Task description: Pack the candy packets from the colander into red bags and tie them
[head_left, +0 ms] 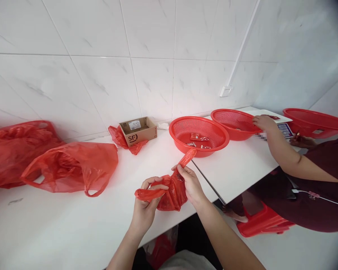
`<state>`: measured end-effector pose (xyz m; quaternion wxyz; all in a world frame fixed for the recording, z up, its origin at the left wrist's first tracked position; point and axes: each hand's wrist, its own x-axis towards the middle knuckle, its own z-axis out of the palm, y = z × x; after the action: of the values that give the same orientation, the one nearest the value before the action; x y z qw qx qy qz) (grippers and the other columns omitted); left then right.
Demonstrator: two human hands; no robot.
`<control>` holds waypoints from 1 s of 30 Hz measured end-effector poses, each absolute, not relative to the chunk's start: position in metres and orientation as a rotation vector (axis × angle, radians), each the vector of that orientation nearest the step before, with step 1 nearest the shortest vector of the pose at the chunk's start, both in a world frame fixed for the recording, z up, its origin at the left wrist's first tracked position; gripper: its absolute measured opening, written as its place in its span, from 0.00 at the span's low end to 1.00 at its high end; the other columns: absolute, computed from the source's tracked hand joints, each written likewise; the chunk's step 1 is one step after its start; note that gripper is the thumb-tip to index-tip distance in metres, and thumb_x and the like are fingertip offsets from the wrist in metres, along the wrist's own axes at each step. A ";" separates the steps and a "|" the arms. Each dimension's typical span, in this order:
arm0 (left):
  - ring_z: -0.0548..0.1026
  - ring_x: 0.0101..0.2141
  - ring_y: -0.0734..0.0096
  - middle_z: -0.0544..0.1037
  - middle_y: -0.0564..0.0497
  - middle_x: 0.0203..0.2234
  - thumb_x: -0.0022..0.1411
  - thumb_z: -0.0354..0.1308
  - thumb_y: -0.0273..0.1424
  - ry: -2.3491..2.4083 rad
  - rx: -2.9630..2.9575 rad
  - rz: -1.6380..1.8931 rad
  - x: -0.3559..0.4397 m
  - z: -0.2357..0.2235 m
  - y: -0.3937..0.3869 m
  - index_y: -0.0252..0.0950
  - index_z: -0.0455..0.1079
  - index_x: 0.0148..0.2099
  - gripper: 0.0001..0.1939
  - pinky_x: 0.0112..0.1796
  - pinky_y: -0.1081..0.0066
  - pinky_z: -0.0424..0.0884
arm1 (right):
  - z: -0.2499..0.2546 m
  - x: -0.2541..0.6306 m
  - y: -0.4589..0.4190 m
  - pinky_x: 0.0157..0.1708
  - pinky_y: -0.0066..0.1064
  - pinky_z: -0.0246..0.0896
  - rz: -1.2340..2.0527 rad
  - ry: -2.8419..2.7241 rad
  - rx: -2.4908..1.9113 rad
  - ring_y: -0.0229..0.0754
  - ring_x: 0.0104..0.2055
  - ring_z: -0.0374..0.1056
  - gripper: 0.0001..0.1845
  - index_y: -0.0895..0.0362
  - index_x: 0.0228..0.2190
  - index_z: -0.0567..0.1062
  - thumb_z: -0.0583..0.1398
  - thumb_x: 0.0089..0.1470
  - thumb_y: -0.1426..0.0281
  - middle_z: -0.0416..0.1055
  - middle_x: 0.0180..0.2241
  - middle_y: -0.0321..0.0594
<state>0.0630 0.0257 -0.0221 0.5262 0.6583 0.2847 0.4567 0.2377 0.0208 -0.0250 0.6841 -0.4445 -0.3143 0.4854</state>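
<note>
Red plastic forms the small bag (173, 198), located at the near edge of the table (101, 228), in front of the nearest basket (181, 146). Its body is creased and bulging; the contents cannot be identified. Both hands grasp it. The left hand (145, 210) pinches one gathered end between thumb and fingers, with a folded flap projecting leftward. The right hand (191, 183) grips the opposite side, its thumb pressed against a twisted strip that points up toward the basket. Whether the bag's underside touches the table cannot be determined.

The nearest basket is red and perforated and contains several red and white packets (198, 137). Just beside it, to the right, stands a second basket (243, 135); a co-worker's hand (266, 123) is at its rim. A third basket (301, 122) stands farther right.

Behind and left of the small bag, an open cardboard box (143, 134) rests on a crumpled red bag (116, 135). Farther left lies a handled bag (79, 165), its loops spread, next to a bulky red bag (14, 153). A red stool (267, 224) is visible below the table, beside the co-worker.
</note>
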 end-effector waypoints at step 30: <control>0.69 0.48 0.61 0.76 0.49 0.42 0.64 0.56 0.33 0.844 1.736 1.134 0.051 -0.024 0.031 0.44 0.77 0.42 0.09 0.49 0.62 0.65 | -0.023 0.252 0.027 0.28 0.30 0.51 0.990 -0.774 -1.176 0.35 0.25 0.53 0.18 0.55 0.29 0.81 0.64 0.48 0.54 0.66 0.23 0.34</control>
<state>0.0507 0.0313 -0.0245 0.4364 0.6977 0.3391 0.4558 0.2524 0.0272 -0.0233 0.6521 -0.5180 -0.3412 0.4360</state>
